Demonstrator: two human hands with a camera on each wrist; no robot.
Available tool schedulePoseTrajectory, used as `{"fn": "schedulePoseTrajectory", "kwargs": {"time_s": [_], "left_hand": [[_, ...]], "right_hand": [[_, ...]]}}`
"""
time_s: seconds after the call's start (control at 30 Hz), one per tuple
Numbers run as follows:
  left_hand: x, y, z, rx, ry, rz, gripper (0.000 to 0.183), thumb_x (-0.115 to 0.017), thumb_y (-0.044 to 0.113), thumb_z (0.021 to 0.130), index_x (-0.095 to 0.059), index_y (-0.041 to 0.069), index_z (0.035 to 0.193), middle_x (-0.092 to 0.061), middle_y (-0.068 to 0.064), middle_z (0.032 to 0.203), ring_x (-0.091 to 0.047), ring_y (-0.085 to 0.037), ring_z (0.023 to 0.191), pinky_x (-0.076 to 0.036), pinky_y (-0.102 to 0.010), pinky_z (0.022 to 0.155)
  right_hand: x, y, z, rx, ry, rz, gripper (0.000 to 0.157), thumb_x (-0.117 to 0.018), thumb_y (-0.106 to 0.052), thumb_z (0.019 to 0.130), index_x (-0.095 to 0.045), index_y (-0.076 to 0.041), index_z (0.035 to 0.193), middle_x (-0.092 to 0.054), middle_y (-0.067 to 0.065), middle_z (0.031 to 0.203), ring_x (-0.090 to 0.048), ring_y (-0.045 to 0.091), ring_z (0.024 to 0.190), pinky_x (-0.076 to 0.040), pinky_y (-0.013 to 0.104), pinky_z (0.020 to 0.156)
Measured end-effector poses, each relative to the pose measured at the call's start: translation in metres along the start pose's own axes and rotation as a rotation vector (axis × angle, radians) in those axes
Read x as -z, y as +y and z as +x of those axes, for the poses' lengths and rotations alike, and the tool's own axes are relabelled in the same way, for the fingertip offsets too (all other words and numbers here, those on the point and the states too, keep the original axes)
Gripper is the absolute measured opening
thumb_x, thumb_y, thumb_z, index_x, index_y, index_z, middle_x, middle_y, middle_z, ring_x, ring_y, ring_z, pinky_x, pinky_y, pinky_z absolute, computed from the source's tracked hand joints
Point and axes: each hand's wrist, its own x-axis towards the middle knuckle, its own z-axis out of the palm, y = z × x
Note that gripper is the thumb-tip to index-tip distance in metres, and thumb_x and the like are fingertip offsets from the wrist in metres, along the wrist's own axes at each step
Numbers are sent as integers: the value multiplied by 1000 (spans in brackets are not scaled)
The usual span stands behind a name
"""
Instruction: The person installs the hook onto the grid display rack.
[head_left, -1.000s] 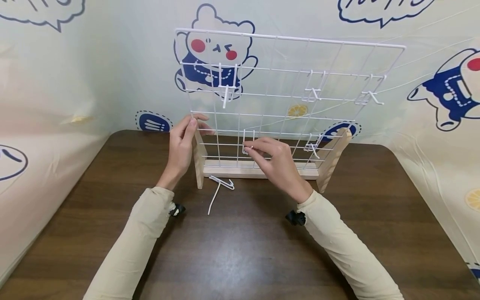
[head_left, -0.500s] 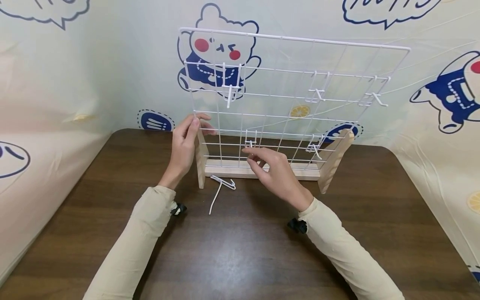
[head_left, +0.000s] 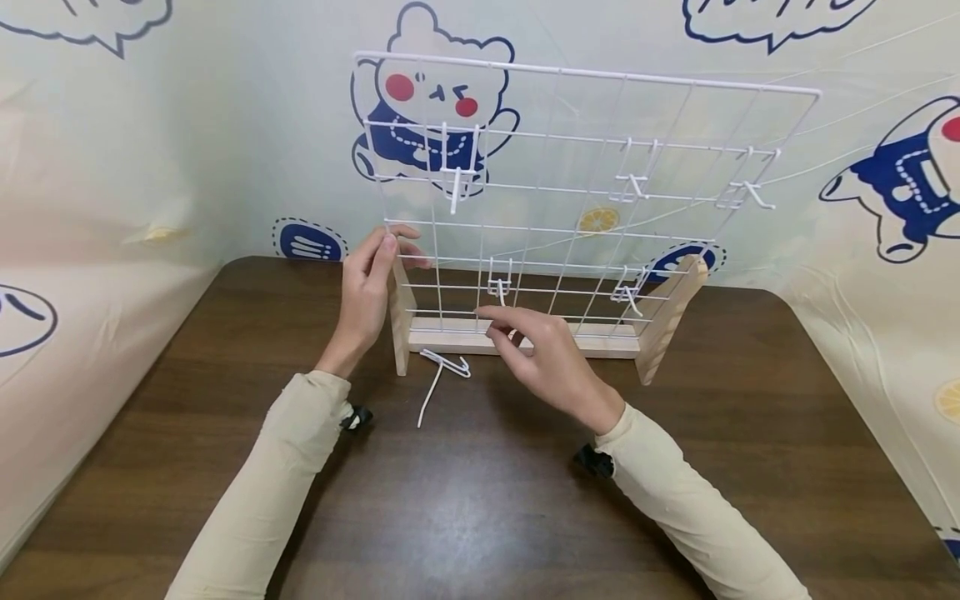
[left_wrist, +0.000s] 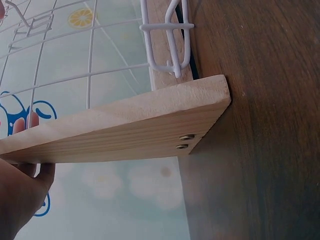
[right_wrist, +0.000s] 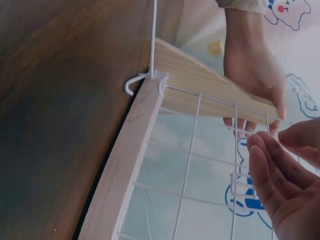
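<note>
A white wire grid rack (head_left: 585, 76) stands on wooden legs. My left hand (head_left: 363, 293) grips its left edge at the top of the left leg (head_left: 401, 337), thumb in front and fingers behind; the left wrist view shows the leg (left_wrist: 125, 131) close up. A white wire hook (head_left: 499, 287) hangs low on the grid, left of centre. Just below and in front of it is my right hand (head_left: 557, 360), fingers loosely bent with nothing between them. In the right wrist view my right hand (right_wrist: 285, 187) shows a gap between thumb and fingers.
A loose white hook (head_left: 430, 393) lies on the brown table (head_left: 465, 508) by the left leg. Other hooks hang at the grid's upper left (head_left: 455, 190), upper middle (head_left: 632, 187), upper right (head_left: 748, 195) and lower right (head_left: 628, 294). A printed curtain is behind.
My right hand has let go of the lower-left hook and moved slightly down and away from it. The hook stays on the grid. My left hand keeps its place.
</note>
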Motion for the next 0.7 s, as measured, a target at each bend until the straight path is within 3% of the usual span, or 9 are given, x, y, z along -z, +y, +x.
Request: {"fn": "schedulePoseTrajectory", "kwargs": {"time_s": [0.37, 0.53, 0.7], "left_hand": [[-1, 4, 0, 10, -4, 11, 33, -39, 18, 108, -64, -3, 114, -66, -29, 97, -66, -45, 86, -52, -45, 90], [-2, 5, 0, -8, -10, 6, 33, -36, 13, 108, -63, -5, 113, -63, -35, 97, -64, -50, 85, -52, -48, 89], [-2, 5, -1, -1, -9, 12, 33, -38, 17, 108, -64, -3, 114, -64, -32, 98, -67, -42, 85, -53, -42, 89]], "right_hand": [[-18, -10, -3, 43, -74, 16, 20, -63, 0, 94, -72, -3, 111, -74, 6, 105, -62, 8, 80, -53, 28, 70], [-27, -18, 0, -18, -155, 97, 19, -63, -4, 95, -74, -7, 109, -74, 1, 99, -61, 5, 79, -52, 24, 71], [-36, -26, 7, -27, -233, 130, 18, -62, -4, 95, -75, -8, 106, -73, -2, 97, -60, 2, 82, -53, 27, 72]]}}
